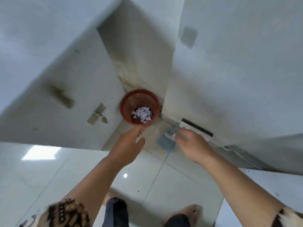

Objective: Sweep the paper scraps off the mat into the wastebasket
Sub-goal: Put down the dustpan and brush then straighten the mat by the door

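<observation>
Wastebasket (pixel 139 108), paper scraps (pixel 142 114) inside: just beyond your left hand (pixel 129 145), fingers loosely spread, empty. Your right hand (pixel 191 145): fingers pinch a blue-grey mat (pixel 165 142).

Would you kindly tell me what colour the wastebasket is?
The wastebasket is reddish-brown, seen best in the head view.

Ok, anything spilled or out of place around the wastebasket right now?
No spill visible: the white paper scraps lie inside the red wastebasket, upright in the corner. Oddities are on the walls: taped patches left of it and stained, rough plaster above it.
</observation>
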